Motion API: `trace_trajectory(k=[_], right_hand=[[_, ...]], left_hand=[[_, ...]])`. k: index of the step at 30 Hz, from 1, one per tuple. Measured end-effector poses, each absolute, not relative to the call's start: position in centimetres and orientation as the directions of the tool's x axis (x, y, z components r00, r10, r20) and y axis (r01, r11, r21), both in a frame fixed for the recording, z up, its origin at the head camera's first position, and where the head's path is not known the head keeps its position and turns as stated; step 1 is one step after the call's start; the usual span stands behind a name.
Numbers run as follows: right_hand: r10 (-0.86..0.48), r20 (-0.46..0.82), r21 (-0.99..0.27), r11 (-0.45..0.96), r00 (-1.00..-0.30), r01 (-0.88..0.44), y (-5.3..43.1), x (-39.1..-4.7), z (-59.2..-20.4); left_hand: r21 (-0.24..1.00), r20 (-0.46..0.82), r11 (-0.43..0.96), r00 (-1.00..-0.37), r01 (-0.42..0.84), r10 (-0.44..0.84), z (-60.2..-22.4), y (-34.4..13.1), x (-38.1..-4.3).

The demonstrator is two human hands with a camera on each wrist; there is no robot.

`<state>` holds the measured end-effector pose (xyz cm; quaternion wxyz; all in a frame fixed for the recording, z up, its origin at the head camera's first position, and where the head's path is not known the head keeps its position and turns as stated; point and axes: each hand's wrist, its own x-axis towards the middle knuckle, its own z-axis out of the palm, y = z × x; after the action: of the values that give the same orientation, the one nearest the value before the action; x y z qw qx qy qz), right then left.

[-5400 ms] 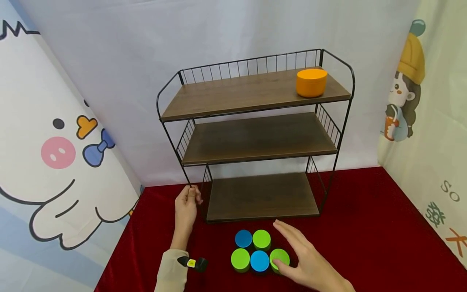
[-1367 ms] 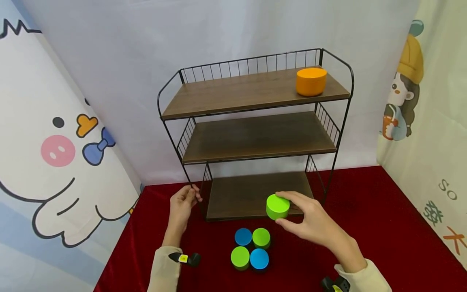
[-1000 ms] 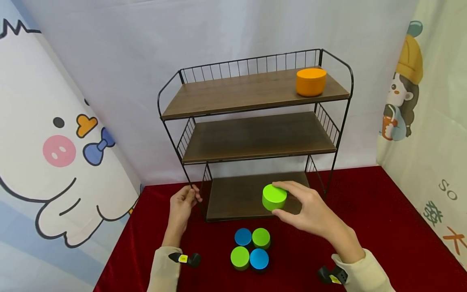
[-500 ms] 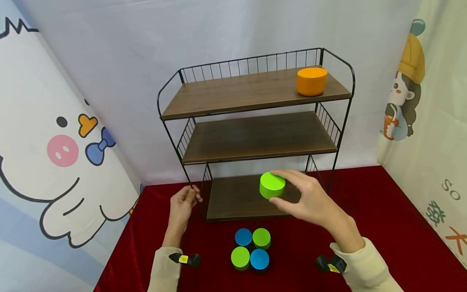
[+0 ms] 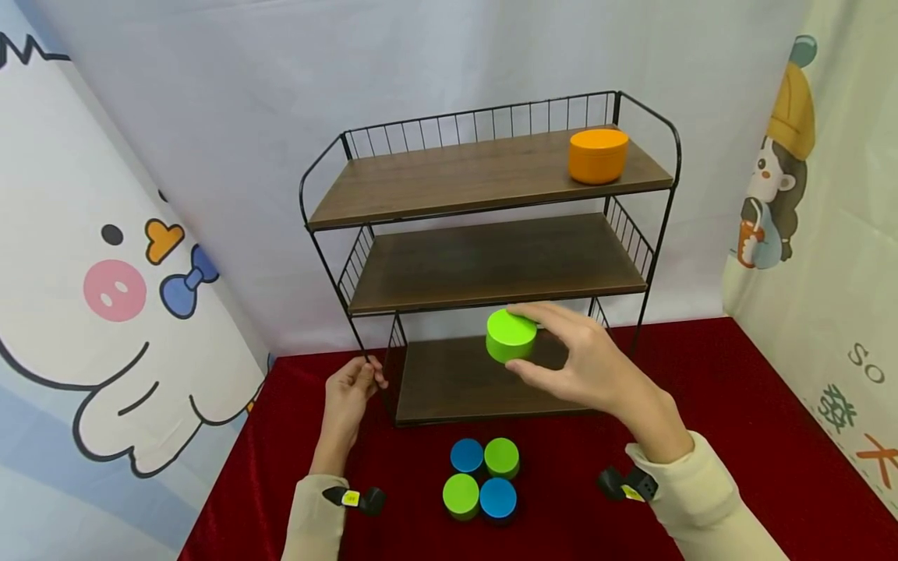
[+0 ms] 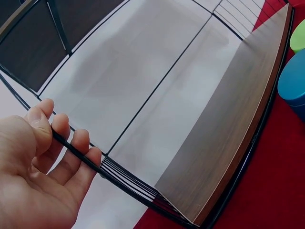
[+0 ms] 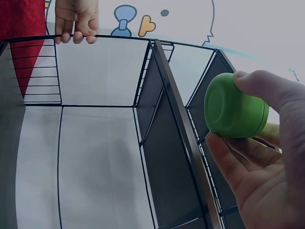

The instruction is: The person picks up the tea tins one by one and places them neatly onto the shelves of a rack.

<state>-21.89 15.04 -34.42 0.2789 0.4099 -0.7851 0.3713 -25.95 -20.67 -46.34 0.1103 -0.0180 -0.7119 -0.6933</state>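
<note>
My right hand (image 5: pixel 596 370) holds a small green round jar (image 5: pixel 510 336) between thumb and fingers, in the air in front of the rack's lower part. In the right wrist view, the jar (image 7: pixel 233 107) is tilted and its lid seam shows. With my left hand (image 5: pixel 348 392), I grip the thin black front-left post of the three-tier shelf rack (image 5: pixel 498 261); the left wrist view shows fingers and thumb around this rod. On the red cloth stand two green jars (image 5: pixel 461 496) and two blue jars (image 5: pixel 498 499), grouped closely before the rack.
An orange round jar (image 5: pixel 598 157) stands at the right end of the top shelf (image 5: pixel 463 178). Black wire rails edge the rack's back and sides. Red cloth (image 5: pixel 708 405) covers the table, with a white curtain (image 5: pixel 449 54) behind and printed curtains at both sides.
My right hand has picked the green jar up from the right end of the front row. It has since moved up and left with it. My left hand stays on the post.
</note>
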Motion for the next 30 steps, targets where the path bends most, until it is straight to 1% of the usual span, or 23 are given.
trace_trajectory(k=[7,14,30], right_hand=[[-0.459,0.739,-0.346,0.37,-0.493,-0.862,14.8,-22.1,-33.0],[-0.471,0.76,-0.304,0.349,-0.447,-0.886,14.7,-22.6,-31.5],[-0.463,0.797,-0.234,0.355,-0.388,-0.905,14.4,-23.3,-26.8]], left_hand=[[0.984,0.174,0.051,-0.977,0.169,-0.125,-46.3,-20.7,-26.0],[0.987,0.156,0.049,-0.98,0.151,-0.123,-46.2,-20.8,-26.0],[0.989,0.142,0.059,-0.983,0.135,-0.12,-46.4,-20.9,-26.1]])
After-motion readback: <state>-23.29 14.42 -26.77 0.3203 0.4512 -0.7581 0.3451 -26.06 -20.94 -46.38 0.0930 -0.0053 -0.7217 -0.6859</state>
